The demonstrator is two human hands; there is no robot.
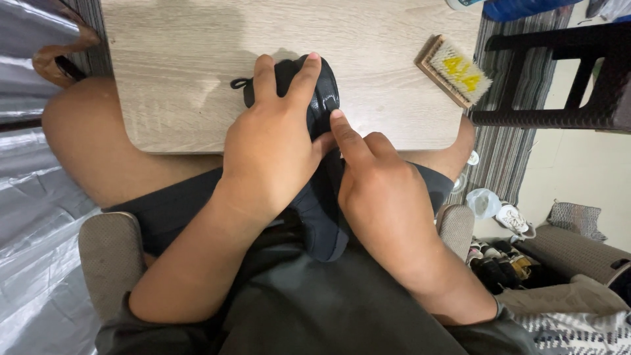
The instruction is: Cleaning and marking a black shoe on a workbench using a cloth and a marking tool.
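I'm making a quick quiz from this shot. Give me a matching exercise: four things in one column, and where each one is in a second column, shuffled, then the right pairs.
Things
1. black shoe
2. brush
3. left hand
4. right hand

Places
A. lying alone near the right edge of the wooden table
B. spread over the top of the shoe, fingers reaching toward its far end
C. held between both hands, running from the lap onto the table edge
D. beside the shoe, forefinger pressed against its side

Pairs: 1-C, 2-A, 3-B, 4-D
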